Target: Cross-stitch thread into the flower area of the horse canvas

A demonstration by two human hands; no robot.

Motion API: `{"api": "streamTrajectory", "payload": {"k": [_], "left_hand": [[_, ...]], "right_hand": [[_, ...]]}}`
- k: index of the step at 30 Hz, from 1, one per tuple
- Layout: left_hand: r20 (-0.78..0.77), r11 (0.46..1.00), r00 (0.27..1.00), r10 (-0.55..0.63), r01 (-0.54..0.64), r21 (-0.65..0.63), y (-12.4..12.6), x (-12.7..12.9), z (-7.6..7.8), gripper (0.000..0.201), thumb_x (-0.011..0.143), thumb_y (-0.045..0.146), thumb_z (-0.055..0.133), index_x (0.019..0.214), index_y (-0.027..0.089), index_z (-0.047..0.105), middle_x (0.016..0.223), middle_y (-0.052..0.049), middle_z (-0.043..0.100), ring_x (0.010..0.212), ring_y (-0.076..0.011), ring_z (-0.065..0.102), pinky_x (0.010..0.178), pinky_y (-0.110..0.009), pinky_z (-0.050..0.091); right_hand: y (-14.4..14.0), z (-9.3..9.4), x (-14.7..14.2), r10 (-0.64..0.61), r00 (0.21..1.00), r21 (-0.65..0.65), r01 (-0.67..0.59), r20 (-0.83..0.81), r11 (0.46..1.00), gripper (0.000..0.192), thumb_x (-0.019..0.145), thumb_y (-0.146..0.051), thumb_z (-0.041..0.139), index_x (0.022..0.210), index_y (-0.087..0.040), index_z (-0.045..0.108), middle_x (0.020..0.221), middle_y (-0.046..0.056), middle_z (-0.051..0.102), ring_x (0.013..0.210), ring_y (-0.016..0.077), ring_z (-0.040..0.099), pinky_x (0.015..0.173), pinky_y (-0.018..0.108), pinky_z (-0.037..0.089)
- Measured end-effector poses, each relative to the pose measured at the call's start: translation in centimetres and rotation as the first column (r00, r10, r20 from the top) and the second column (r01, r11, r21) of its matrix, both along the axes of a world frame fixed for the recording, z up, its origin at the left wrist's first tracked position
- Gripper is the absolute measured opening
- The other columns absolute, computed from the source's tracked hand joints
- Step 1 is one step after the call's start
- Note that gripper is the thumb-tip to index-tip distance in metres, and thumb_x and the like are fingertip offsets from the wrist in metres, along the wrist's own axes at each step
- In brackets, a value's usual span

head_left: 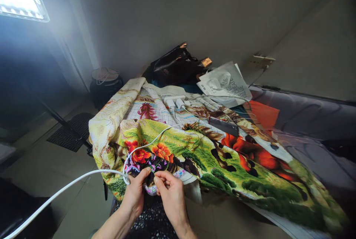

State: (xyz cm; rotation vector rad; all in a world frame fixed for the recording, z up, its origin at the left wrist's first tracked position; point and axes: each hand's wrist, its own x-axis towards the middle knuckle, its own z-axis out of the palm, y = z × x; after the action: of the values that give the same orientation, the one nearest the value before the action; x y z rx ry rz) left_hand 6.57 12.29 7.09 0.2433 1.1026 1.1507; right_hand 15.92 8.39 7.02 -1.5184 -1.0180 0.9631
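Observation:
A large cross-stitch cloth point(194, 146) with horses, green grass and orange flowers is spread over a table. My left hand point(136, 194) pinches the cloth's near edge below the flowers, thumb on top. My right hand point(171, 192) pinches the same edge just beside it, fingertips almost touching the left thumb. Whether a needle is between the fingers is too small to tell. A white cable point(83, 179) runs over my left wrist and up across the cloth.
White chargers point(175, 102) and a dark phone point(224, 126) lie on the cloth. Behind are a black bag point(175, 65), a printed white bag point(225, 83) and orange fabric point(264, 115). A round black stool point(105, 83) and a floor mat point(72, 131) are at left.

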Motion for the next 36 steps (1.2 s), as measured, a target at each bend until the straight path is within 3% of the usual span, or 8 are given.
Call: {"api": "streamTrajectory", "payload": {"k": [13,21,26,28,30,33,35,36], "left_hand": [[0.057,1.000,0.998,-0.011,0.012,-0.028,0.0,0.0,0.1,0.022,0.051,0.018,0.080,0.066,0.013,0.063,0.056,0.003,0.060,0.051,-0.0088,0.050,0.050,-0.022,0.041],[0.071,0.999,0.997,0.020,-0.017,-0.040,-0.1,0.3,0.6,0.026,0.049,0.018,0.082,0.067,0.014,0.064,0.057,0.002,0.062,0.052,-0.0102,0.053,0.052,-0.024,0.044],[0.103,1.000,0.995,-0.010,0.010,-0.004,-0.4,0.2,0.5,0.024,0.050,0.020,0.082,0.055,0.013,0.060,0.058,0.001,0.064,0.053,-0.0115,0.055,0.053,-0.025,0.045],[0.128,0.999,0.991,-0.048,0.045,0.019,-0.4,0.1,0.3,0.022,0.052,0.021,0.082,0.055,0.013,0.062,0.061,-0.002,0.067,0.057,-0.0139,0.059,0.059,-0.027,0.048],[0.147,0.995,0.985,-0.095,0.091,0.037,-0.3,-0.1,0.0,0.018,0.054,0.021,0.081,0.060,0.012,0.067,0.067,-0.005,0.070,0.065,-0.0177,0.063,0.069,-0.031,0.050],[0.136,0.989,0.981,-0.142,0.135,0.062,-0.2,-0.4,-0.5,0.018,0.056,0.022,0.081,0.065,0.012,0.070,0.071,-0.008,0.073,0.073,-0.0214,0.066,0.079,-0.035,0.049],[0.110,0.988,0.984,-0.140,0.132,0.078,-0.1,-0.5,-0.6,0.018,0.055,0.022,0.081,0.064,0.012,0.070,0.068,-0.007,0.072,0.074,-0.0221,0.066,0.082,-0.036,0.048],[0.103,0.988,0.985,-0.136,0.128,0.080,0.0,-0.5,-0.5,0.018,0.055,0.022,0.082,0.065,0.012,0.070,0.067,-0.007,0.072,0.074,-0.0226,0.067,0.083,-0.037,0.048]], "right_hand": [[-0.2,-1.6,-0.7,-0.063,0.996,0.060,0.059,0.070,0.996,0.017,0.081,-0.028,0.054,0.080,-0.015,0.065,0.067,0.003,0.061,0.060,0.0147,0.055,0.053,0.022,0.047],[0.1,-0.9,-0.9,-0.067,0.998,0.038,0.067,-0.020,0.997,0.015,0.079,-0.029,0.057,0.076,-0.015,0.062,0.061,0.000,0.056,0.053,0.0125,0.051,0.048,0.021,0.045],[0.9,-0.4,-0.4,-0.075,0.993,-0.001,0.075,-0.088,0.997,0.015,0.078,-0.030,0.058,0.080,-0.015,0.058,0.059,-0.002,0.054,0.049,0.0118,0.051,0.045,0.021,0.044],[1.3,0.1,0.1,-0.011,1.000,0.004,0.011,0.015,1.000,0.016,0.081,-0.029,0.055,0.088,-0.015,0.059,0.060,-0.002,0.056,0.052,0.0130,0.054,0.050,0.022,0.046],[1.6,0.8,0.6,0.077,0.965,0.025,-0.086,0.249,0.996,0.019,0.084,-0.024,0.049,0.097,-0.017,0.061,0.070,0.002,0.061,0.063,0.0155,0.059,0.060,0.025,0.047],[1.9,1.7,0.7,0.154,0.783,-0.028,-0.172,0.603,0.985,0.019,0.086,-0.017,0.045,0.092,-0.020,0.063,0.084,0.005,0.063,0.075,0.0176,0.061,0.066,0.026,0.044],[2.1,2.1,0.5,0.175,0.690,-0.079,-0.169,0.702,0.982,0.016,0.086,-0.016,0.046,0.082,-0.020,0.061,0.080,0.004,0.061,0.068,0.0164,0.059,0.059,0.024,0.040],[2.2,2.3,0.5,0.170,0.682,-0.074,-0.168,0.711,0.983,0.016,0.086,-0.017,0.046,0.078,-0.020,0.060,0.077,0.003,0.060,0.066,0.0156,0.058,0.057,0.024,0.039]]}}
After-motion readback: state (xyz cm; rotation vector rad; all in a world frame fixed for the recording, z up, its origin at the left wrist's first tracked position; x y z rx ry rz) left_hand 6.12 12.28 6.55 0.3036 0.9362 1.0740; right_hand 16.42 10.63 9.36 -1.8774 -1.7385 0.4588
